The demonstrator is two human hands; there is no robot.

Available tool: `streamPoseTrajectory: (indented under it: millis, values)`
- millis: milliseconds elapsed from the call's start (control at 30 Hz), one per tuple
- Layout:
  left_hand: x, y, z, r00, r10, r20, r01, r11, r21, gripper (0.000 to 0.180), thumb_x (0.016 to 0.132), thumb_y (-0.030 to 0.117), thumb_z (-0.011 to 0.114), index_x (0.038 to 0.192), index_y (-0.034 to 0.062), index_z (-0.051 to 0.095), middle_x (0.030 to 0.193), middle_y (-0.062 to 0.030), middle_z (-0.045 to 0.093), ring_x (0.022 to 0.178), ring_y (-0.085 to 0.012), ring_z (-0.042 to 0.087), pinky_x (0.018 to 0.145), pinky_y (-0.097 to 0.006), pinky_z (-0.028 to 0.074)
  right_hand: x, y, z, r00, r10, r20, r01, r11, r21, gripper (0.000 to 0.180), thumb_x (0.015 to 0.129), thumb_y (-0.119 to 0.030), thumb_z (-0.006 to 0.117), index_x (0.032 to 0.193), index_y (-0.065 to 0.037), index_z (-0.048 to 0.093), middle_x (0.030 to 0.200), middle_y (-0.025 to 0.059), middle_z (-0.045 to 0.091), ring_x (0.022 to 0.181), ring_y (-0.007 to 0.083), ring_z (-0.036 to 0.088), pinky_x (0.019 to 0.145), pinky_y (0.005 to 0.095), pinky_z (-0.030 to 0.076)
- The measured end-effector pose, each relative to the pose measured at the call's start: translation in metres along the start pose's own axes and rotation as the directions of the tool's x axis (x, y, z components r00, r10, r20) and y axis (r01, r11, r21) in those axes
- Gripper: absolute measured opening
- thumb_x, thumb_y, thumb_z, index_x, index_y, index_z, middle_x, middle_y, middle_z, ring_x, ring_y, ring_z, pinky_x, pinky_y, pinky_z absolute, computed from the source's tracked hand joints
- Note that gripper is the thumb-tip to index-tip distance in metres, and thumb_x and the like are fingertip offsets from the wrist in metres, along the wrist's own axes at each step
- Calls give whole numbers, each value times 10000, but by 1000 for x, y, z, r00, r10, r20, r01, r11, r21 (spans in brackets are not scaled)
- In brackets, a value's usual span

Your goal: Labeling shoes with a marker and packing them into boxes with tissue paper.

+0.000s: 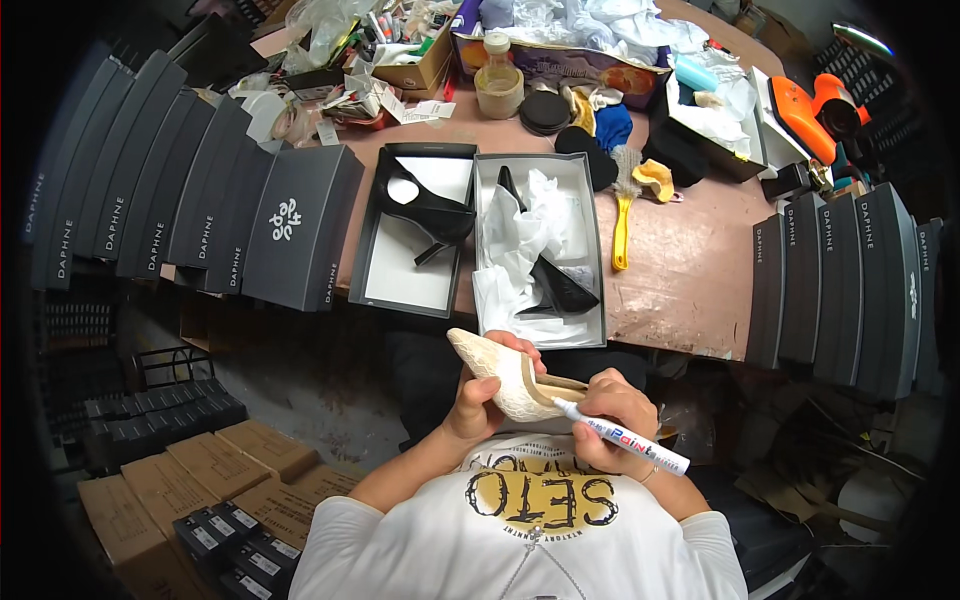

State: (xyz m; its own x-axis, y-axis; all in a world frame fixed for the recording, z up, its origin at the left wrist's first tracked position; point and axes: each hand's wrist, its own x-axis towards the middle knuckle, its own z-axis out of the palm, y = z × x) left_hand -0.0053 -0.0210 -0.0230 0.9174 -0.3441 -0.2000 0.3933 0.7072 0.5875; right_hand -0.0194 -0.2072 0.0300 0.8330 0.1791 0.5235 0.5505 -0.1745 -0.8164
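Observation:
A cream lace pointed-toe shoe (508,378) is held up in front of my chest, its toe aimed to the upper left. My left hand (478,398) grips it around the front, thumb on the near side. In my right hand (618,408) is a white paint marker (640,447), its tip end close to the shoe's opening edge; whether it touches I cannot tell. On the table beyond, a black heeled shoe (428,208) lies across a box lid (408,285). Another black shoe (565,285) rests in white tissue paper (525,232) inside an open shoebox (598,230).
Stacks of dark shoeboxes stand at the left (300,225) and right (840,280). A yellow-handled brush (622,235), a glass jar (498,85), black round pads (545,112) and an orange heat gun-like tool (803,115) lie farther back. Brown cartons (150,515) sit on the floor at lower left.

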Motion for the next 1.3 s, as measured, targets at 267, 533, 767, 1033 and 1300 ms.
streamPoseTrajectory:
  millis: [267,533,767,1033,1300]
  values:
    - [-2,1,0,999,-24,44,21,998,66,580,674,381,651,1119,71,446,1068,-150,493,1016,-248,542,916,-401,471,8,-1,5,997,-50,55,51,999,-17,205,669,-69,737,817,-28,600,606,72,552,518,225,508,551,323,423]
    - [4,4,0,997,21,80,-19,999,-27,594,686,368,651,1142,53,438,1075,-149,514,1006,-239,549,896,-371,473,6,-2,-1,997,4,78,-3,1000,-2,196,732,-86,716,879,-5,613,672,93,590,568,231,542,580,332,455]
    - [62,60,-1,974,96,206,-71,990,-122,661,718,534,627,1160,63,483,1081,-163,541,903,-263,565,776,-377,475,17,15,-14,933,335,132,-320,939,-127,502,844,-224,721,1248,-11,513,1053,144,652,947,213,644,840,320,512]
    - [69,47,5,977,39,211,-33,999,-30,777,745,610,591,1247,32,458,1125,-176,542,1011,-288,562,861,-392,475,-13,21,36,650,695,309,-737,475,481,497,827,-81,709,1223,-35,412,954,26,555,717,38,509,650,183,442]
    - [19,14,12,954,281,-109,-220,896,387,746,864,179,686,1426,4,228,1270,-122,483,1201,-188,472,1012,-298,376,-22,28,20,732,663,156,-679,692,246,435,821,-21,708,1191,-37,481,986,75,624,861,132,613,774,265,518]
